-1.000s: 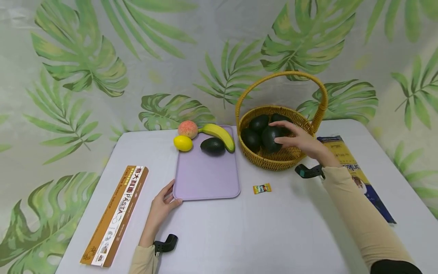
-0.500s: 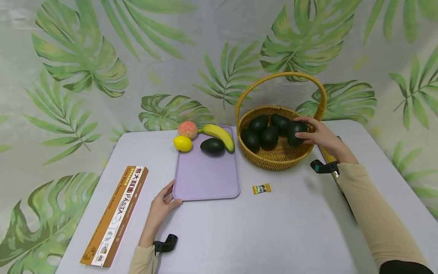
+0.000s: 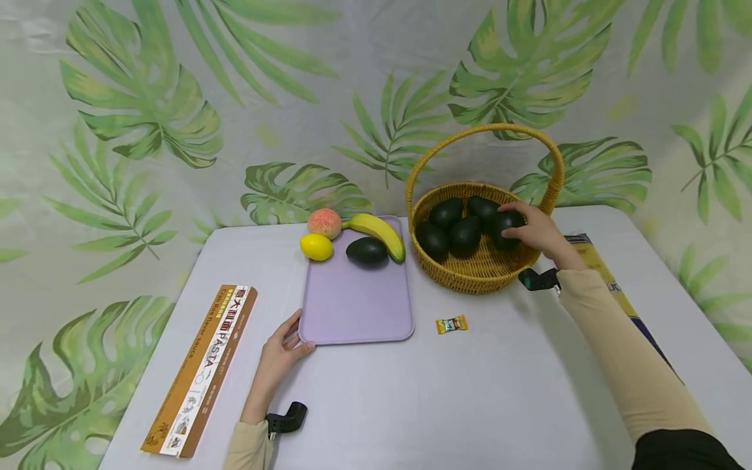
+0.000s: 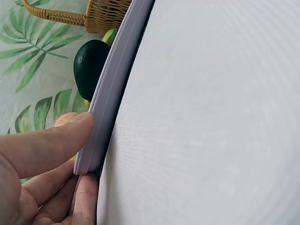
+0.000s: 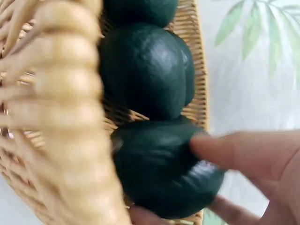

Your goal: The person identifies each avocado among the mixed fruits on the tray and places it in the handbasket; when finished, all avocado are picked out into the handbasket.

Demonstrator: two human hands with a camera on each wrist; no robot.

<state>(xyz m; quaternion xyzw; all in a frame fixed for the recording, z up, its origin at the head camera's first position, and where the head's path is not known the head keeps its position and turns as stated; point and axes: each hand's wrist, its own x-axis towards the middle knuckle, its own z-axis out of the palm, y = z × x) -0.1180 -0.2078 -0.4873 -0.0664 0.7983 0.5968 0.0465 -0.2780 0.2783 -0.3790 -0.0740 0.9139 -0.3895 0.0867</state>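
In the head view, my left hand (image 3: 279,352) holds the near-left corner of the lilac tray (image 3: 358,313); in the left wrist view, the thumb (image 4: 77,131) lies on the rim with fingers beneath the corner. A banana (image 3: 382,235) and a dark avocado (image 3: 367,252) lie on the tray, with a peach (image 3: 324,224) and a lemon (image 3: 316,247) at its far-left corner. Inside the wicker basket (image 3: 464,281), my right hand (image 3: 537,232) grips an avocado (image 5: 164,166) at the right side. Several other avocados (image 5: 140,70) sit beside it.
The basket's tall handle (image 3: 484,127) arches over the avocados. A small wrapped candy (image 3: 451,324) lies in front of it. A long pasta box (image 3: 200,372) lies on the left; a yellow-and-blue packet (image 3: 599,261) lies partly under the right forearm in view.
My right hand has shifted rightward within the basket with an avocado, then lower against the basket's right side. Another avocado shows where it was. My left hand stays at the tray corner.
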